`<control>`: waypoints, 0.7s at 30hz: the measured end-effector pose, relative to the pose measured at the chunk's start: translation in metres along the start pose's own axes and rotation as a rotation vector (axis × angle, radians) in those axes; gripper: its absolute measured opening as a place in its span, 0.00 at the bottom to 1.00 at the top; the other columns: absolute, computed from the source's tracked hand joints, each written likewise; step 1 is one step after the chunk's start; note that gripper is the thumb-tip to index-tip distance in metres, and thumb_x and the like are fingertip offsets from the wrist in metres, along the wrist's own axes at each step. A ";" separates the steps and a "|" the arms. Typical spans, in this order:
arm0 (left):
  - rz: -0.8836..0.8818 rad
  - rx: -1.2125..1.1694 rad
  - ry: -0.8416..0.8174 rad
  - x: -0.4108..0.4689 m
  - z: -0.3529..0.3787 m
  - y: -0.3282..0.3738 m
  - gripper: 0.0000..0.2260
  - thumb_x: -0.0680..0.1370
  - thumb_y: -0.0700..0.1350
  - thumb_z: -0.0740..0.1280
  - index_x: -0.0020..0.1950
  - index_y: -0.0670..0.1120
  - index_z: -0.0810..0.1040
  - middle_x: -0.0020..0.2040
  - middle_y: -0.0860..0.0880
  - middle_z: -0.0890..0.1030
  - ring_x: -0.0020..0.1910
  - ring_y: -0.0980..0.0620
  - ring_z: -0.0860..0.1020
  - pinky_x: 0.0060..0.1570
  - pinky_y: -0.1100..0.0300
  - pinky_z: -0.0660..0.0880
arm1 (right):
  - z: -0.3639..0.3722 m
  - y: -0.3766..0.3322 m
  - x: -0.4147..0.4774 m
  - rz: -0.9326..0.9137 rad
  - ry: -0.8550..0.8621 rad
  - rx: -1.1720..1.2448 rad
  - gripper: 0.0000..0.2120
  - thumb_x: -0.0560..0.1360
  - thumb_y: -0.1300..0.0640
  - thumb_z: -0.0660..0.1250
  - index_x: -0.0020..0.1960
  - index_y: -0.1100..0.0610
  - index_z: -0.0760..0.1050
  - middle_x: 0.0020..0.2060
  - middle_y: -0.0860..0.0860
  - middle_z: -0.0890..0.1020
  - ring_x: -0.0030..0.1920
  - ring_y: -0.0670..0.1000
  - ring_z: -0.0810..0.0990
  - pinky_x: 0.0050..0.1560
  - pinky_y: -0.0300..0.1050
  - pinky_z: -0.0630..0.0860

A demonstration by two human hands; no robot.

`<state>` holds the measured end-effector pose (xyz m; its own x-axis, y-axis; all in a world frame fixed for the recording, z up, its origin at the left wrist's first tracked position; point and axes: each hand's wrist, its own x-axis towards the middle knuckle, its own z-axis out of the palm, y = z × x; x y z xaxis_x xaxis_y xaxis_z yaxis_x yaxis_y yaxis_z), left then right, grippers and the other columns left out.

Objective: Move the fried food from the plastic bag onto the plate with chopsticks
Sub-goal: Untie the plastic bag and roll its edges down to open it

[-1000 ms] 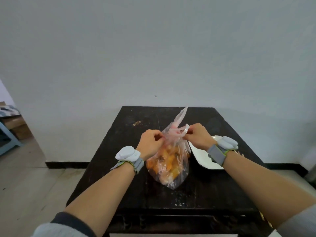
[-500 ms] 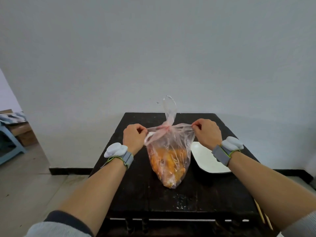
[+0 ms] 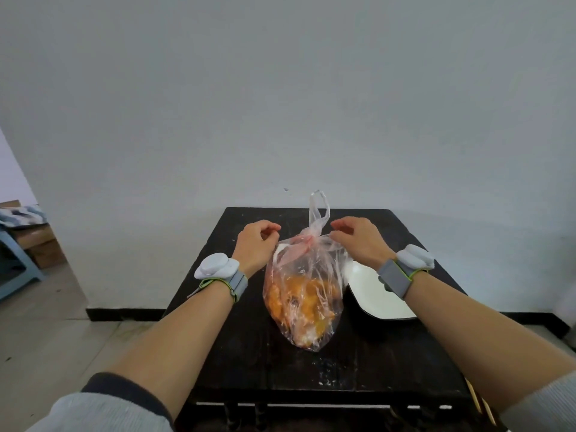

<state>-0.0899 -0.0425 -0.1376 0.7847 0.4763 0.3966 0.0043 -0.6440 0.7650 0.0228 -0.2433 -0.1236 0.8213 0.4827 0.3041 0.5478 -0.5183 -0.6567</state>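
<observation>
Head view: R hand (image 3: 361, 241) pinch on plastic bag (image 3: 302, 294) top, L hand (image 3: 255, 244) curled, grip unclear; plate (image 3: 374, 294) near table (image 3: 249, 353) edge.

The plastic bag (image 3: 304, 291), pulled taut between both fists half a second ago, has gone slack, and its mouth has bunched back toward the knot. The handle loop (image 3: 318, 210), a flat strip leaning toward one o'clock a second ago, now stands open toward twelve o'clock. The left hand (image 3: 257, 243) has let go of the plastic and sits just apart from the knot at its nine o'clock, fingers loosely curled around nothing. The right hand (image 3: 358, 241) has come inward to the knot's three o'clock, its fingertips (image 3: 333, 234) pinching a strand there.
</observation>
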 end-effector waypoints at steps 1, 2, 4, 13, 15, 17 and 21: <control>0.011 -0.006 -0.046 0.004 0.003 0.002 0.09 0.77 0.40 0.67 0.56 0.44 0.82 0.50 0.48 0.82 0.48 0.52 0.79 0.50 0.62 0.73 | 0.003 -0.001 0.004 0.001 -0.032 -0.002 0.17 0.74 0.51 0.69 0.61 0.55 0.79 0.54 0.50 0.83 0.55 0.51 0.80 0.59 0.51 0.77; 0.018 -0.016 -0.104 0.006 0.006 0.004 0.10 0.76 0.42 0.69 0.56 0.44 0.81 0.50 0.47 0.82 0.48 0.52 0.79 0.50 0.62 0.74 | 0.005 -0.001 0.005 0.015 -0.070 -0.012 0.18 0.74 0.49 0.70 0.60 0.56 0.80 0.53 0.50 0.83 0.54 0.51 0.81 0.59 0.50 0.77; 0.011 -0.040 -0.222 0.012 0.014 0.005 0.13 0.73 0.47 0.73 0.56 0.45 0.81 0.49 0.49 0.82 0.47 0.54 0.80 0.47 0.64 0.75 | 0.012 0.003 0.007 0.037 -0.137 -0.044 0.16 0.73 0.47 0.71 0.56 0.56 0.82 0.49 0.50 0.84 0.49 0.50 0.82 0.55 0.49 0.79; 0.023 0.008 -0.043 0.023 0.027 0.006 0.04 0.74 0.47 0.73 0.42 0.48 0.85 0.36 0.54 0.83 0.35 0.61 0.78 0.32 0.74 0.71 | 0.003 0.008 0.007 -0.091 0.013 -0.007 0.09 0.75 0.49 0.70 0.44 0.52 0.85 0.35 0.47 0.83 0.37 0.50 0.80 0.44 0.51 0.79; 0.022 -0.032 0.064 0.027 0.017 0.012 0.03 0.74 0.43 0.72 0.43 0.46 0.85 0.37 0.51 0.83 0.36 0.61 0.78 0.35 0.75 0.71 | -0.007 0.006 0.011 -0.110 0.095 0.004 0.09 0.75 0.49 0.70 0.44 0.52 0.86 0.36 0.46 0.83 0.39 0.50 0.80 0.43 0.49 0.78; 0.018 -0.052 0.115 0.030 0.008 0.017 0.04 0.75 0.40 0.71 0.44 0.44 0.85 0.39 0.49 0.84 0.39 0.56 0.79 0.42 0.66 0.75 | -0.015 0.004 0.013 -0.120 0.150 0.026 0.09 0.75 0.49 0.70 0.45 0.52 0.86 0.37 0.45 0.83 0.40 0.49 0.80 0.43 0.46 0.76; -0.006 -0.095 0.205 0.027 -0.001 0.021 0.04 0.74 0.40 0.70 0.43 0.43 0.85 0.37 0.50 0.82 0.38 0.56 0.78 0.44 0.60 0.76 | -0.021 0.006 0.013 -0.099 0.227 0.068 0.09 0.75 0.51 0.70 0.47 0.55 0.86 0.42 0.49 0.85 0.45 0.51 0.81 0.49 0.49 0.78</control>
<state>-0.0692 -0.0427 -0.1107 0.6423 0.5982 0.4792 -0.0576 -0.5858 0.8084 0.0397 -0.2550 -0.1093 0.7835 0.3537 0.5110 0.6212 -0.4240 -0.6590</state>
